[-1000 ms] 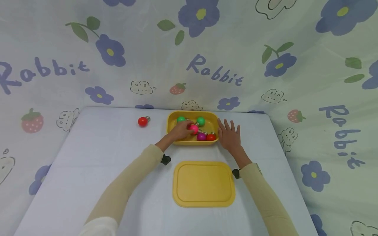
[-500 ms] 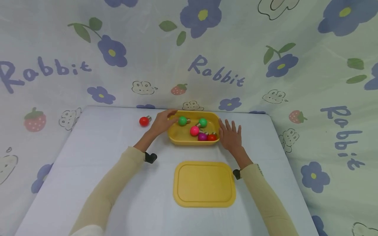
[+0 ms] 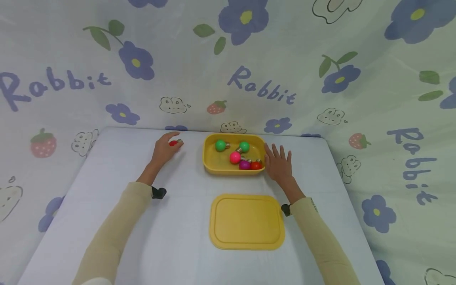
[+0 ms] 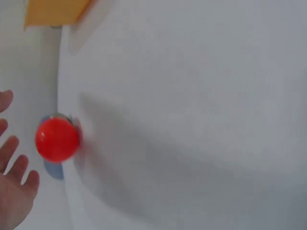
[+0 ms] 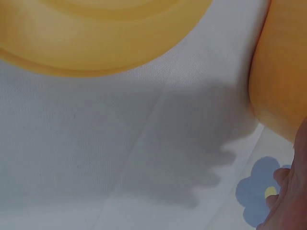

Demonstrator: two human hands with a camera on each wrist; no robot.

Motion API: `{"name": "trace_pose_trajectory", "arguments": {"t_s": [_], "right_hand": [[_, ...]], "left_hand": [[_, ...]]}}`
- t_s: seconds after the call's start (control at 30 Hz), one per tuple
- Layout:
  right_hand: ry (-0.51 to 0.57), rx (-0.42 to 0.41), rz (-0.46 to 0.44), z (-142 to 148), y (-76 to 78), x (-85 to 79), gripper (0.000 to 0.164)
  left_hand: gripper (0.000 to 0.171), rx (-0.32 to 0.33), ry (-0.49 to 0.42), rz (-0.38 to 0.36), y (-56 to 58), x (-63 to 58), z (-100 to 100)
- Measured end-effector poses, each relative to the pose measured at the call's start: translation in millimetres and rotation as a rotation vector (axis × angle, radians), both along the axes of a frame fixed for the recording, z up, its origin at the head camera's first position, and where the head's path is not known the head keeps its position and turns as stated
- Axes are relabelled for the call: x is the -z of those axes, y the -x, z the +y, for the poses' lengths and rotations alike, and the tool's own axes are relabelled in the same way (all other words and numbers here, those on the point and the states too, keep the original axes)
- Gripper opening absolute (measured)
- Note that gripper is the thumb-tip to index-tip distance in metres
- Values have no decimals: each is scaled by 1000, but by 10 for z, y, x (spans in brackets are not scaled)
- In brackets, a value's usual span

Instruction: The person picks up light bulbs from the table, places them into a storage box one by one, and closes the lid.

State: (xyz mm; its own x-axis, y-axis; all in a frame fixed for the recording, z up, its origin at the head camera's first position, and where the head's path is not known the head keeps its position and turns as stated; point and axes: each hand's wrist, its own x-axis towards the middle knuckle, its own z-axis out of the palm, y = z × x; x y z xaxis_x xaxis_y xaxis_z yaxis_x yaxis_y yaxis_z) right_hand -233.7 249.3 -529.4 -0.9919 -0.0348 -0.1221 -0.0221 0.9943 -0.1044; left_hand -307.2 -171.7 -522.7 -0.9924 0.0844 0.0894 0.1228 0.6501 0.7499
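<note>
Nearest the person, a flat yellow lid (image 3: 246, 221) lies on the white worktop (image 3: 107, 221), with bare cloth on both sides of it. Beyond it sits the yellow tray (image 3: 213, 164), which holds two green bulbs (image 3: 221, 145), a pink one (image 3: 234, 157), a purple one (image 3: 244, 165) and a red one (image 3: 255, 165).

The right hand (image 3: 278, 164) rests beside the tray's right wall, fingers straight and spread, holding nothing; it has kept that place over the last second. The left hand (image 3: 164, 147) has changed most: a second ago it was inside the tray among the bulbs, and now it has crossed to the far left and reached the loose red bulb (image 3: 173, 143) lying on the worktop near the back edge. Its fingers are arched over the bulb, yet the wrist view shows them spread with the bulb (image 4: 57, 139) just beyond the fingertips, so it does not appear to be gripped yet. I judge this bulb to be the one being fetched.

Room is tight only behind the bulb, where the patterned backdrop (image 3: 249, 59) rises; between bulb and tray the cloth is free.
</note>
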Motion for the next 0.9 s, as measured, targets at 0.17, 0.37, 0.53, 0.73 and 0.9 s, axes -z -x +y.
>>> {"name": "trace_pose_trajectory", "arguments": {"t_s": [0.17, 0.37, 0.53, 0.73, 0.9], "right_hand": [[8, -4, 14, 1, 0, -7, 54], [2, 11, -2, -6, 5, -3, 55], [-5, 18, -21, -10, 15, 2, 56], [-18, 13, -14, -15, 23, 5, 56], [-18, 16, -5, -14, 26, 18, 56]], "left_hand": [[59, -27, -27, -119, 21, 102, -113], [65, -39, -60, -199, 25, 168, -162], [65, -42, -92, -221, 15, 200, -179], [60, -37, -87, -208, 11, 213, -185], [56, -44, -87, -226, 24, 211, -185]]}}
